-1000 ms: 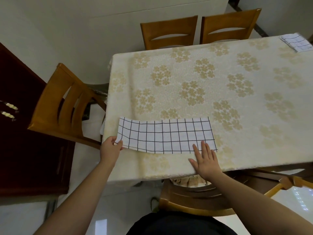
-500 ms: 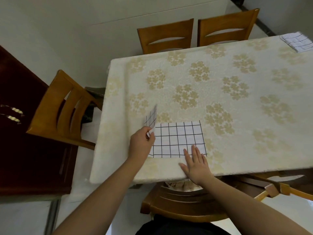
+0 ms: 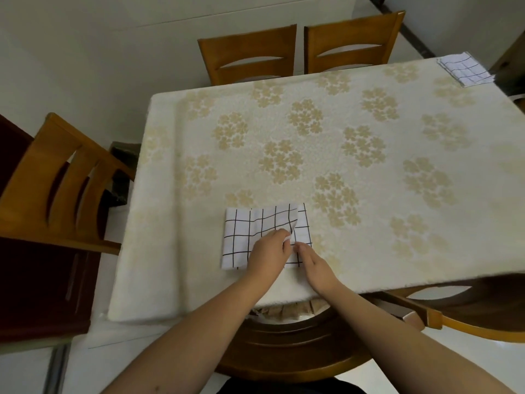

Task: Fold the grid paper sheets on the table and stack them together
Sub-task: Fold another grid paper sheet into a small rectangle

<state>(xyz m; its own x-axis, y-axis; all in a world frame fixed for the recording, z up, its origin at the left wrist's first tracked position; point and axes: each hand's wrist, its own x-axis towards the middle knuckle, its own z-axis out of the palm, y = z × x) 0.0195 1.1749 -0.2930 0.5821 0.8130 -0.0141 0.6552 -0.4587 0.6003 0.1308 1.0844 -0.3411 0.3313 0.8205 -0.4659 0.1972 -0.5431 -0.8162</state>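
Lying near the front edge of the table (image 3: pixel 369 251), on a cream tablecloth patterned with pale gold flower clusters (image 3: pixel 306 118), a white paper sheet printed with a black grid (image 3: pixel 244 231) is seen folded over on itself. Its upper layer is carried across from the left, and the free edge of that layer is curled up slightly, short of the right edge of the layer beneath.

The free edge is pinched near its lower corner by the left hand (image 3: pixel 268 250), whose fingers are curled around the paper. The right hand (image 3: pixel 314 265) is laid just beside it, with fingers extended and fairly straight; its fingertips appear to be pressed on the lower layer's front right part, though the contact is partly hidden by the left hand.

A second stack of folded white grid paper (image 3: pixel 466 70) is set at the far right corner of the table, well apart from the hands. Brown wooden chairs (image 3: pixel 247 55) are placed around the table.
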